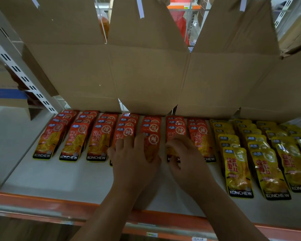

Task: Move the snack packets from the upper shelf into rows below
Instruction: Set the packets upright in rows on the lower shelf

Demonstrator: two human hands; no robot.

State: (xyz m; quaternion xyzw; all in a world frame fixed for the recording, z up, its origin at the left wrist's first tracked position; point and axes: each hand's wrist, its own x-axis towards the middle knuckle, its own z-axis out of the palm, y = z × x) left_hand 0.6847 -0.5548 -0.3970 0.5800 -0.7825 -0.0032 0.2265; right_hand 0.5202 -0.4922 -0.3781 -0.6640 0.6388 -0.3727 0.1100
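Note:
Red snack packets [97, 141] lie in several overlapping rows on the white lower shelf [68, 176], with yellow snack packets [238, 169] in rows to their right. My left hand [134, 159] lies over the middle red rows. Its fingers are spread, and a red packet [152, 145] is held between thumb and forefinger. My right hand [182, 155] is just to the right, its fingers curled over the front red packet [176, 131] of the neighbouring row. Both hands cover the lower parts of these packets.
Open cardboard boxes [146, 75] stand along the back, overhanging the far ends of the rows. A slotted white upright [23, 77] rises at the left. An orange rail [42, 202] runs along the shelf front. Bare shelf lies in front of the red rows.

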